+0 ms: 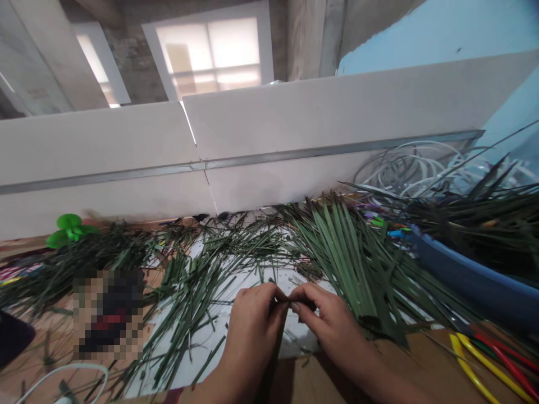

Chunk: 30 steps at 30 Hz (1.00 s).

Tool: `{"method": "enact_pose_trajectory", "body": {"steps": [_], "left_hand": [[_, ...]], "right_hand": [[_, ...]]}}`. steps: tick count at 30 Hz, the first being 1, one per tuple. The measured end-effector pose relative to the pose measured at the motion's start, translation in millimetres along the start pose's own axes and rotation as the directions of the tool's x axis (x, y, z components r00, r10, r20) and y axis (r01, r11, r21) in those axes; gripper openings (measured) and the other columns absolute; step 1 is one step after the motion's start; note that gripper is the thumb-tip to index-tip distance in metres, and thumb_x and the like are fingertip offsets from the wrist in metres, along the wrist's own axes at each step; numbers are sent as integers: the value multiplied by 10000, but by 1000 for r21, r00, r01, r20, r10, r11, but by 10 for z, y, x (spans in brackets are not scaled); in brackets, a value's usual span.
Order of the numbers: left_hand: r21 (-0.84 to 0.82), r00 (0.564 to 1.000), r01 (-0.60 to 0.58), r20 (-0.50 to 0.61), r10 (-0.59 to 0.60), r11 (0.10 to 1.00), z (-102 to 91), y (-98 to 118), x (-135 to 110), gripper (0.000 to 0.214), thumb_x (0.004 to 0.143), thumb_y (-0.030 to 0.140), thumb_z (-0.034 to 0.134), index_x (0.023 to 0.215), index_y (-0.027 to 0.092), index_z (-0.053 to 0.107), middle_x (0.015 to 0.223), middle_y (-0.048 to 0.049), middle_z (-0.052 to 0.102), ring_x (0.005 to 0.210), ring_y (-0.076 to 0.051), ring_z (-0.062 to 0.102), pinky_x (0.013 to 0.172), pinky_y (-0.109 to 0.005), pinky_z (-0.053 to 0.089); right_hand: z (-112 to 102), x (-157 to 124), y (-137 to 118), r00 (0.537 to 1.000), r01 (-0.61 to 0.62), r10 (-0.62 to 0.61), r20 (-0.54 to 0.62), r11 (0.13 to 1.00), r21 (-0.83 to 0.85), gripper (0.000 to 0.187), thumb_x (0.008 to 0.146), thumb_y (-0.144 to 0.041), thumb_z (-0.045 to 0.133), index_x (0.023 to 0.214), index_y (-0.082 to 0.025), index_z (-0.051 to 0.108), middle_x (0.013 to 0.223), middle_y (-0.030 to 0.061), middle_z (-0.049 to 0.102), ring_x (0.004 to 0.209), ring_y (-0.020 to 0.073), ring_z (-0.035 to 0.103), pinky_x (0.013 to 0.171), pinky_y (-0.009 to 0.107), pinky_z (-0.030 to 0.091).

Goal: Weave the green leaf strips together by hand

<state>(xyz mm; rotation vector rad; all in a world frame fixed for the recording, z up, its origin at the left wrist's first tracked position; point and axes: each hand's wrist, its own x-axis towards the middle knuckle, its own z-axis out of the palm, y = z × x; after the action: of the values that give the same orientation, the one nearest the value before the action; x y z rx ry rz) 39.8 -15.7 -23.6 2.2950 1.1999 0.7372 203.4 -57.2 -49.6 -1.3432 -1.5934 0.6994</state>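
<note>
My left hand [255, 322] and my right hand [326, 317] meet at the fingertips, low in the middle of the view. Both are closed in a pinch. Whatever sits between the fingertips is too small and hidden to make out. Beneath them lies a white sheet [295, 335], strewn with cut pieces of green leaf [191, 303] on the left. A bundle of long green leaves [343, 252] lies just beyond my right hand, its near end close to the knuckles.
On the right are a blue basin [455, 272] heaped with dark leaves, and yellow [474, 365] and red tool handles [511, 365]. White coiled strips [400, 171] lie behind. At left are a green plastic piece [69, 231] and a white cable [86, 367]. A pale panel [295, 123] borders the back.
</note>
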Motion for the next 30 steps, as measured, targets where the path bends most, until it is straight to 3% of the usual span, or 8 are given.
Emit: {"method": "enact_pose_trajectory", "body": {"steps": [17,25,30], "left_hand": [[-54,1000,-6,-27,4,999,-3,-49,22,105,867,232,620,768,203,639,770,-20,691,742,-191,579,705,-282,344],[-9,994,83,72,-82,997,-152,-4,29,139,861,284,600,778,207,680,729,-14,696,697,-184,569,644,-267,324],[-266,978,168,163,-128,949,-145,-43,44,134,823,252,581,767,193,687,725,0,686,711,-170,581,640,-244,369]], "right_hand": [[-3,15,-28,1000,-7,6,27,1000,15,130,924,-231,527,858,-203,635,776,-2,616,746,173,564,672,287,401],[-3,6,-8,1000,-2,2,-15,1000,-9,138,926,-227,516,859,-204,635,792,10,639,752,181,577,676,291,405],[12,4,-17,1000,11,-12,-25,999,-34,133,917,-213,520,859,-209,640,788,8,648,741,181,585,674,290,413]]}}
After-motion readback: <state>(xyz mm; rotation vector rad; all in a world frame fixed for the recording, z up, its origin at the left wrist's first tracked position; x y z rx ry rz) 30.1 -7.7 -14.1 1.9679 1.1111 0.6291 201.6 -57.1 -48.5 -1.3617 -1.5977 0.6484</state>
